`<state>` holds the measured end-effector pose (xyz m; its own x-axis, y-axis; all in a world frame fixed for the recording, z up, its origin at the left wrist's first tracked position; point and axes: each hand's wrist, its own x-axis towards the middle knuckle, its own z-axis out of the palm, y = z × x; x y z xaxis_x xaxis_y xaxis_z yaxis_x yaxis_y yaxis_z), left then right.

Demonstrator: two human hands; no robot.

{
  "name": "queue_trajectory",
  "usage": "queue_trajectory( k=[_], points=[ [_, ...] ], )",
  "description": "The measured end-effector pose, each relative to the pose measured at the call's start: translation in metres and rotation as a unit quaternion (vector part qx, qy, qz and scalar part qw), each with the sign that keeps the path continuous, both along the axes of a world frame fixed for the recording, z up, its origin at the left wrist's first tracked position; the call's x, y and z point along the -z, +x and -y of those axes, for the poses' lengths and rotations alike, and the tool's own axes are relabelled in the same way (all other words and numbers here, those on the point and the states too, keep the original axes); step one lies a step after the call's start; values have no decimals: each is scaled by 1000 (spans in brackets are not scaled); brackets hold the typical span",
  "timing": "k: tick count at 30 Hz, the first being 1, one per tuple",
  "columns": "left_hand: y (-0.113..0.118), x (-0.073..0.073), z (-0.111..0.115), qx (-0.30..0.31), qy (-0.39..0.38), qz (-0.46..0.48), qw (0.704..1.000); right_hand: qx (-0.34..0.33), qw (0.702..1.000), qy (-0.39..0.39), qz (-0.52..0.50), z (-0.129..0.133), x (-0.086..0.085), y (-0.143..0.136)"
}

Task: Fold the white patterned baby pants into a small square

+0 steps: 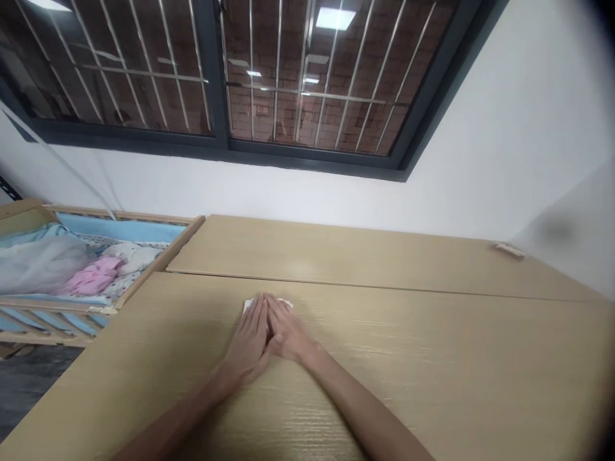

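My left hand [247,346] lies flat with its fingers stretched forward over a thin white piece, perhaps a tissue or a cloth [247,304]. Beside it, my right hand [289,334] also rests flat, its fingertips meeting those of the left. Both hands press the white piece down on the light wooden tabletop [384,358]. Only its edges show past the fingers, so most of it is hidden. Neither hand is curled around anything.
A narrower wooden panel [336,253] adjoins the tabletop at the back, with a thin seam between. On it, at the far right, lies a small whitish object [509,250]. A wooden crib [185,240] with bedding stands at left. Behind rises a white wall [298,198] under a barred window.
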<state>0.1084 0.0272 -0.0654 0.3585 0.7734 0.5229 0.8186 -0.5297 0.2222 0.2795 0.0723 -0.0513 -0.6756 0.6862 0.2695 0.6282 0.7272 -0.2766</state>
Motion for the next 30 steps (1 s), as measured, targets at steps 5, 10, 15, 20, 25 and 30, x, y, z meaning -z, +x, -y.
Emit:
queue_trajectory(
  k=[5, 10, 15, 20, 25, 30],
  points=[
    [2, 15, -5, 14, -13, -68, 998, -1, 997, -5, 80, 9, 6, -7],
    [-10, 26, -15, 2, -5, -76, 997, 6, 997, -7, 75, 8, 1, -5],
    [-24, 33, -12, -13, -24, -75, 997, 41, 998, -32, 32, 11, 1, 6],
    [-32, 34, -7, -16, -32, -62, 997, 59, 997, -40, 8, 15, 3, 24],
    [-28, 29, 0, -21, -12, -82, 996, 74, 997, -34, 0, 22, 2, 32],
    [-20, 23, 2, -17, -46, -120, 992, 61, 998, -12, -7, 25, 2, 32]
  ],
)
